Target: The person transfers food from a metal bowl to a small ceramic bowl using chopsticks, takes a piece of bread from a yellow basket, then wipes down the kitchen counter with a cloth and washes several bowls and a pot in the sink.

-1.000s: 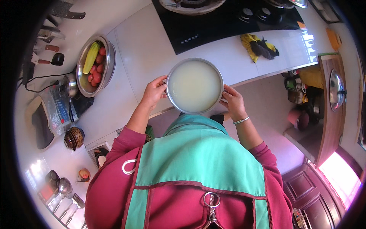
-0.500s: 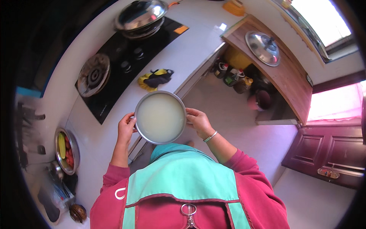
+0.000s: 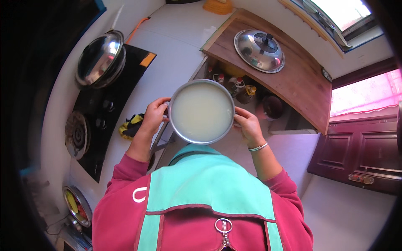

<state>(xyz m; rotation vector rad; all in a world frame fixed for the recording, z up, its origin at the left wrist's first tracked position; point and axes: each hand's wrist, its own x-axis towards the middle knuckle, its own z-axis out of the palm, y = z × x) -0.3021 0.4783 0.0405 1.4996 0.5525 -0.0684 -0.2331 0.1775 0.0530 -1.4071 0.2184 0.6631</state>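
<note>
A round metal pot full of cloudy, pale yellowish liquid is held level in front of my chest. My left hand is closed round the handle on its left side. On the opposite side, my right hand grips the other handle, mostly hidden under the fingers; a bracelet circles that wrist. Just left of my left hand, a black and yellow cloth lies on the white counter. Beyond the pot stands a wooden worktop with a domed metal lid on it.
At left, a black gas stove carries a lidded wok and a bare burner. Several bottles and a pinkish bucket stand under the worktop. A metal bowl of vegetables sits lower left. Dark red door at right.
My view has turned and moved toward the wooden worktop. The pot, still gripped in both hands, has come nearer to it, while the stove and cloth have shifted left in view.
</note>
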